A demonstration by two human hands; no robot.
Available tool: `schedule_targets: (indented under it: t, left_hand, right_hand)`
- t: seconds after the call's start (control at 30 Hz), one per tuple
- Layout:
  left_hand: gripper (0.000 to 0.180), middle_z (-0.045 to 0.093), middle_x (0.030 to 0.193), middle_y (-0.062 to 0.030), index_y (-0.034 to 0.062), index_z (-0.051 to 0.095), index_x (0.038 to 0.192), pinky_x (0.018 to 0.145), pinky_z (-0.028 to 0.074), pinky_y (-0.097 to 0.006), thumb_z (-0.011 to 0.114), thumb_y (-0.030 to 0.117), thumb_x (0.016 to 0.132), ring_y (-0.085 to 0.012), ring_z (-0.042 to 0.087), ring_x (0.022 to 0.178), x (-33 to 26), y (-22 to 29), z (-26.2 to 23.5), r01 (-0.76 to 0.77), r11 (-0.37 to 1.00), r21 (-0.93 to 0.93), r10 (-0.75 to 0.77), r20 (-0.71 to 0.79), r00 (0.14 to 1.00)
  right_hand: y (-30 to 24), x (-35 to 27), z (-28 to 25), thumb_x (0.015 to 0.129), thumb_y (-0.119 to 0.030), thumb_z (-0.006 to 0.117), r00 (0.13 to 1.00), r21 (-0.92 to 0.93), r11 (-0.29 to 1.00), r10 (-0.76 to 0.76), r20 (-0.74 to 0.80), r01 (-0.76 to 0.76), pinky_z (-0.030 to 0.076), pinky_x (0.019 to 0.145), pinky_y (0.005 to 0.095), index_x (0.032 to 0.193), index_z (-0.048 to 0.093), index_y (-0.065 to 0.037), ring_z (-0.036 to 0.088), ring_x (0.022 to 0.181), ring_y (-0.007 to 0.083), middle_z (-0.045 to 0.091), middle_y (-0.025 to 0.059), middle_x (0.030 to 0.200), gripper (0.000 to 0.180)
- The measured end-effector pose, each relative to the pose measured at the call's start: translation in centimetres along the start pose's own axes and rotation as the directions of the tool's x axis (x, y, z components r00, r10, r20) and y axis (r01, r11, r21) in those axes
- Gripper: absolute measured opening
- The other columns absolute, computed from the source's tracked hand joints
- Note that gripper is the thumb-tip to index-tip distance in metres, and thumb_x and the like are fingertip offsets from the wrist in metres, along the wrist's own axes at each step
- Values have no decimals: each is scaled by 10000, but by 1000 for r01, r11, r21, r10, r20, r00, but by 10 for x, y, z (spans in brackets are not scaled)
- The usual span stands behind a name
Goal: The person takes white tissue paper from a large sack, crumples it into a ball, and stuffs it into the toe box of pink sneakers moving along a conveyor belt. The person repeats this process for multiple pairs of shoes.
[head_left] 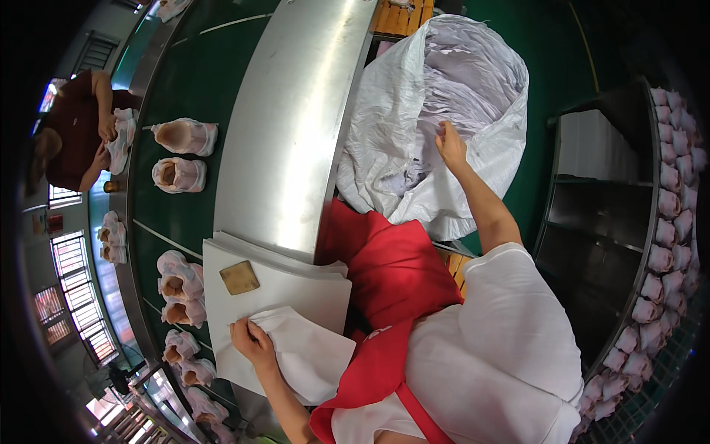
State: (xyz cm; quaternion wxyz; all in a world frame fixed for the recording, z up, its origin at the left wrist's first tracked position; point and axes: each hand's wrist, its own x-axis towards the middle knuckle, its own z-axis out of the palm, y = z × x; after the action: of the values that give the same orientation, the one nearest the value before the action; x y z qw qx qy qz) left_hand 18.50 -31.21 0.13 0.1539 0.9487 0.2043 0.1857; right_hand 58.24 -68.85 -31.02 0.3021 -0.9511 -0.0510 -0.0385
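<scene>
"What do you see in the head view?"

"I see the left hand (253, 343) on a big stack (322, 292) of white card. Its fingers curl at the edge of a loose sheet (310, 355)."

"Is it pinching the sheet?"

"I can't tell. The sheet lies on top of the stack, and it bends a bit."

"Where is the stack?"

"At the near end of the shiny table (285, 140). A flat brown block (239, 277) sits on it, just past the left hand."

"And the right hand (450, 144)?"

"It is over a big white sack (377, 140), to the right of the table. The fingers are bent. I can't tell if they pinch anything."

"What is in the sack?"

"Lots of wrinkly pale paper (473, 85). The right hand is near it."

"What else is there?"

"Shoes (198, 138) stand on the green belt (214, 66), left of the table. Past them, another person (74, 137) holds a shoe (120, 144) with two hands."
</scene>
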Motion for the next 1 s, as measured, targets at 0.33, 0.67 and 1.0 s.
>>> schedule_targets:
  t: [0.33,0.67,1.0]
  left_hand:
    - [95,442,656,-155,-37,506,792,545,334,-374,452,26,839,-297,429,600,-3,-2,-5,5,1000,31,-7,47,999]
    - [37,474,631,-133,-6,528,746,531,344,-380,501,-32,742,-295,425,567,-4,4,-6,-3,1000,27,2,6,1000]
    - [188,531,702,-57,65,475,682,562,401,-324,596,9,550,-228,522,597,-1,25,-58,-351,936,15,350,-115,930]
  right_hand:
    - [23,9,-23,724,-150,646,982,-512,837,-154,113,191,450,742,422,983,550,-82,500,1019,285,539,116,984,284]
    - [-59,-30,-83,834,-224,523,991,-46,991,-120,63,123,420,534,474,925,510,7,553,557,386,562,201,613,249]
    - [-355,-42,-220,889,-138,560,867,567,703,-497,-39,429,333,493,222,1098,564,33,395,553,67,526,-3,689,270]
